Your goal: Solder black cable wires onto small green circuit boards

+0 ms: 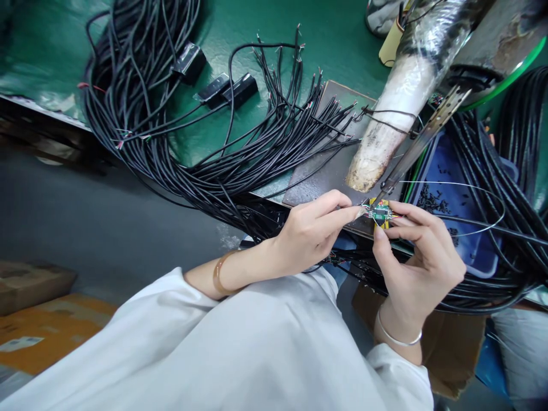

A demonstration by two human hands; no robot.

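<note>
My left hand (314, 231) is pinched, its fingertips pressed against the left edge of a small green circuit board (380, 213) with coloured wire ends. My right hand (417, 257) grips the same board from the right and below between thumb and fingers. A soldering iron (422, 142) on a fixed holder points its tip down at the board. A thin solder wire (471, 188) loops from the right toward the board. A black cable (492, 228) runs off to the right from the board.
A large bundle of black cables (171, 142) with stripped ends spreads across the green bench mat (342, 34). Black connector housings (225, 88) lie on the mat. A blue tray (462, 205) with small black bits sits right. A brown board (325, 165) lies under the iron. Cardboard boxes (34, 319) stand on the floor.
</note>
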